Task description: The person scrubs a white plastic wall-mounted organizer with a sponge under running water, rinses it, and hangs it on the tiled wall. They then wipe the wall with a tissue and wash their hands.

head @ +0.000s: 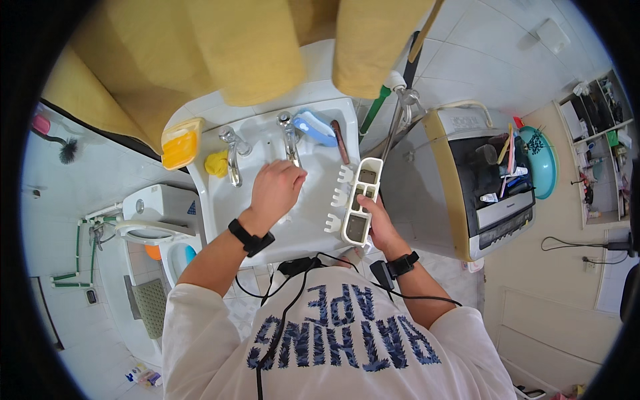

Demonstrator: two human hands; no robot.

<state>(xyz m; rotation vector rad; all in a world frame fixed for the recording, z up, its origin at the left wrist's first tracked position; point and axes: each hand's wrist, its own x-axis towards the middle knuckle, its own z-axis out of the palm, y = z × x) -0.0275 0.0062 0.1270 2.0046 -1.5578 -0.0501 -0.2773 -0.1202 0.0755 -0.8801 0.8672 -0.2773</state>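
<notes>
My right hand (383,226) grips a white plastic toothbrush holder (374,165) by its side, with the thumb over the dividers. The holder is tilted so its open compartments face me, and their bottoms look grey. White notched hooks (340,197) stick out along its left side, above the right part of the white washbasin (320,235). In the basin, my left hand (277,192) is bent at the wrist just below the spout of the right chrome faucet (289,132). Its fingers are curled and partly hidden, so whether anything is inside them cannot be made out.
On the basin's rim are a blue brush (315,127), a dark brown stick-like object (340,142), a yellow cloth (216,164), a second faucet (232,150) and an orange soap dish (181,149). A washing machine (450,165) stands right, a toilet (160,210) left. Yellow towels (250,55) hang ahead.
</notes>
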